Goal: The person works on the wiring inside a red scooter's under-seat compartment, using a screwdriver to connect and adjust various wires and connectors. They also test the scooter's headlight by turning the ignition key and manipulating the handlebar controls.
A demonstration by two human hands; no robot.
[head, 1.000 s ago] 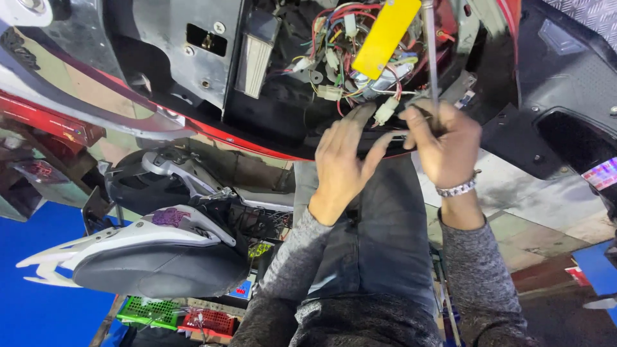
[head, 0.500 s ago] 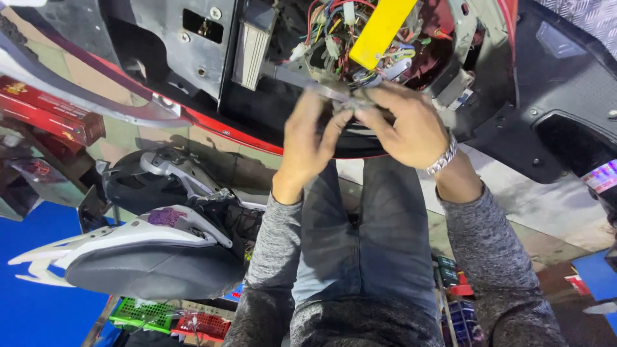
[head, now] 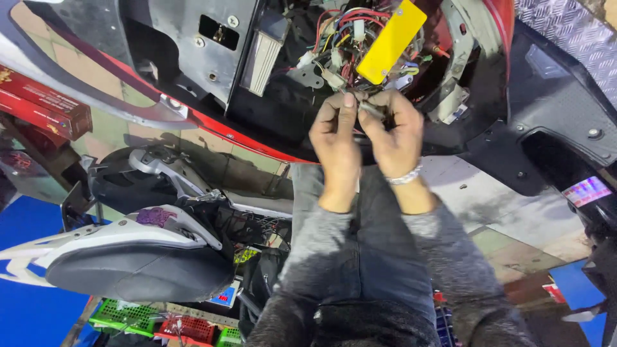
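My left hand and my right hand are raised together in front of an open scooter front with its cover off. Both pinch a small grey metal piece with a wire, held between the fingertips. Just above the hands sits a tangle of coloured wires and connectors and a yellow tag. A beaded bracelet circles my right wrist. Grey sleeves cover both forearms.
A red and black body panel runs across the left. A second scooter with a white and grey tail stands lower left. Green and red plastic baskets lie at the bottom. A black footboard is on the right.
The view has shifted, so both hands sit lower and nearer the middle. My fingers have closed together around the small metal piece below the yellow tag.
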